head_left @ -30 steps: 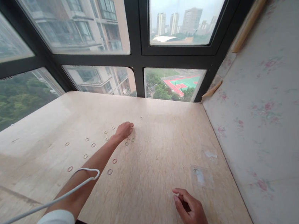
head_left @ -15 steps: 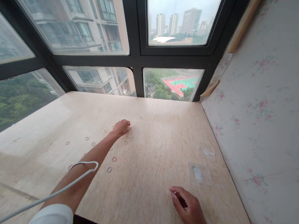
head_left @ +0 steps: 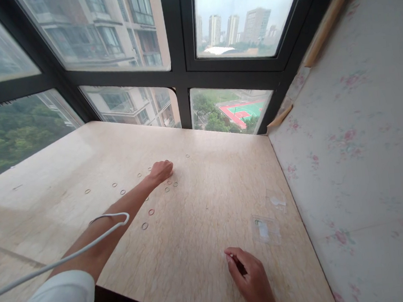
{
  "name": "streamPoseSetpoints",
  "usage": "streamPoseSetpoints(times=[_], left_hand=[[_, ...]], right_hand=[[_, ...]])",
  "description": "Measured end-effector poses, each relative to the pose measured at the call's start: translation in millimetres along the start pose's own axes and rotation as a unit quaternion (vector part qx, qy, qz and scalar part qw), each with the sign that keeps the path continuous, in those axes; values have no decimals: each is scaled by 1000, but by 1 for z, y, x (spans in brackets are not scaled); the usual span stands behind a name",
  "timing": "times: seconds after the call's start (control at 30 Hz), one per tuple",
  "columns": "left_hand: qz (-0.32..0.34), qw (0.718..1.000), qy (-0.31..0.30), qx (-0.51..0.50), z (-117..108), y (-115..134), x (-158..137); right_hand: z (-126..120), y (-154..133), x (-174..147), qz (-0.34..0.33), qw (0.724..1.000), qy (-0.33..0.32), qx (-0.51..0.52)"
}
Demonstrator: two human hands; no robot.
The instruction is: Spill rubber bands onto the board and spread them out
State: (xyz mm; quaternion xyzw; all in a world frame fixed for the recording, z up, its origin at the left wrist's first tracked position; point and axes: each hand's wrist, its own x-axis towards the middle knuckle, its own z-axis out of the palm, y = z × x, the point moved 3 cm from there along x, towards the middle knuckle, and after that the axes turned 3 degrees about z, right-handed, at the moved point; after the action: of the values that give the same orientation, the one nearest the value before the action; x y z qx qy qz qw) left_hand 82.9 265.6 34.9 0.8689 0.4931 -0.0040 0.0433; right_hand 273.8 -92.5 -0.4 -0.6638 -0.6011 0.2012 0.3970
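My left hand [head_left: 162, 171] reaches far out over the marble-patterned sill, its fingers closed and pressed down at the surface. What lies in those fingers, if anything, is hidden. Thin ring-shaped bands lie scattered around it, among them a greyish one [head_left: 175, 184] just below the fingertips, a red one [head_left: 151, 212] and a dark purplish one [head_left: 145, 226] nearer me. Close to the front, my right hand [head_left: 249, 274] hovers or rests with thumb and forefinger pinched together. Anything between those fingertips is too small to make out.
A clear plastic box [head_left: 272, 230] with a small greenish band in it sits near the right wall, its clear lid-like piece [head_left: 276, 199] behind it. A white cable [head_left: 89, 249] crosses over my left forearm. Dark-framed windows [head_left: 180, 76] border the sill [head_left: 197, 247].
The whole view has shifted slightly. My left hand stays at nearly the same spot among the bands, and my right hand keeps its pinch.
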Motion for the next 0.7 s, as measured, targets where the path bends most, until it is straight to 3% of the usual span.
streamPoseSetpoints(times=[0.13,0.23,0.37,0.5,0.7], left_hand=[[35,998,6,-46,-7,9,-7],[51,981,19,-185,-13,27,-18],[33,890,-4,-455,-22,60,-39],[57,792,-44,-606,-33,99,-57],[76,724,-105,-677,-31,156,-73]], right_hand=[[-1,-2,0,-8,1000,4,-11],[-1,-3,0,-8,1000,4,-18],[-2,-5,0,2,1000,2,-15],[-2,-6,0,12,1000,-6,-11],[-4,-10,2,18,1000,-1,-14]])
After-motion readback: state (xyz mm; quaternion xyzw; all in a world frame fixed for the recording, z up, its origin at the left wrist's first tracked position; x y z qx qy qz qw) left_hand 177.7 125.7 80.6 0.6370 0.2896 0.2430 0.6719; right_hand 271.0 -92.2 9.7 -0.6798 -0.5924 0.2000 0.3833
